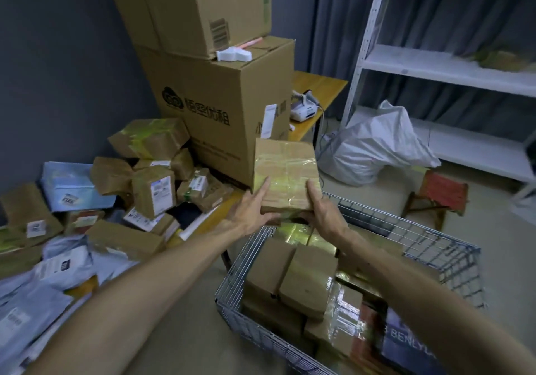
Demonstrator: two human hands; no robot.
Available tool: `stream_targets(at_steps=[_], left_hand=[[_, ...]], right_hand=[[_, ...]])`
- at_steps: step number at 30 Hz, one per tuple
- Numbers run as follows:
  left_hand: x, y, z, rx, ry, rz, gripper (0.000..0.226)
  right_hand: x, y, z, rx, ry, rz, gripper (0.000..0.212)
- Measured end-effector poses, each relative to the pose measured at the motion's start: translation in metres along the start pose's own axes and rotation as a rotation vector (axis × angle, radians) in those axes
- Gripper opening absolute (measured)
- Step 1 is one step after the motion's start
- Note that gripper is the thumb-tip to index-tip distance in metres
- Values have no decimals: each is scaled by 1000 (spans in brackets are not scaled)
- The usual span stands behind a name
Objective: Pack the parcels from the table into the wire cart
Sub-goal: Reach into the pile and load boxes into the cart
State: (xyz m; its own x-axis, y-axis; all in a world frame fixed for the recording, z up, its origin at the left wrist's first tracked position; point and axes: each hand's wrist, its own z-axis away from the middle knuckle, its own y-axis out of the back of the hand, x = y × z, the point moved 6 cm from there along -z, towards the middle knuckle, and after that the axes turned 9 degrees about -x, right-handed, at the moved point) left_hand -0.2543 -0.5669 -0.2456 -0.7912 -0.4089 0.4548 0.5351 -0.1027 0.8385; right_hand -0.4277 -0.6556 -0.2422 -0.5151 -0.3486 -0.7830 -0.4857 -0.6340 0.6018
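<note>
Above the wire cart (452, 261), left hand (251, 211) and right hand (325, 211) clasp a taped parcel (285, 171) mid-transfer; next it probably needs lowering onto the boxes (307, 276) inside.

The parcel (285, 171) is plain brown cardboard, but it's wrapped in clear tape, so it's all glossy and throws glare. The cart (451, 260) is bare metal wire, silvery with a bit of shine. The big boxes (220, 108) are matt corrugated cardboard. The mailer bags (26, 308) look like thin grey plastic, smooth but crinkly. The tabletop (319, 83) is smooth orange wood, the shelf (435, 68) is white-painted metal, and the curtain (333, 21) is dull grey cloth.
</note>
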Motion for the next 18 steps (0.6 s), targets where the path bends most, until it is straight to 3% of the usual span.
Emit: stream_targets(at_steps=[5, 7, 10, 13, 16, 18], left_hand=[[32, -20, -47, -96, -23, -23, 101], [40, -28, -61, -122, -35, -50, 101], [44, -40, -84, -153, -70, -56, 102], [49, -49, -103, -193, -83, -24, 102], [49, -61, -123, -239, -80, -18, 97], [45, -67, -136, -266, -110, -14, 98]], right_hand=[[52, 23, -12, 8, 0, 199, 94], [69, 29, -22, 0, -11, 178, 91], [84, 37, -27, -13, -86, -105, 66], [103, 40, -32, 30, -148, -173, 23], [115, 36, -43, 30, -115, -64, 44], [123, 34, -52, 54, -119, -196, 53]])
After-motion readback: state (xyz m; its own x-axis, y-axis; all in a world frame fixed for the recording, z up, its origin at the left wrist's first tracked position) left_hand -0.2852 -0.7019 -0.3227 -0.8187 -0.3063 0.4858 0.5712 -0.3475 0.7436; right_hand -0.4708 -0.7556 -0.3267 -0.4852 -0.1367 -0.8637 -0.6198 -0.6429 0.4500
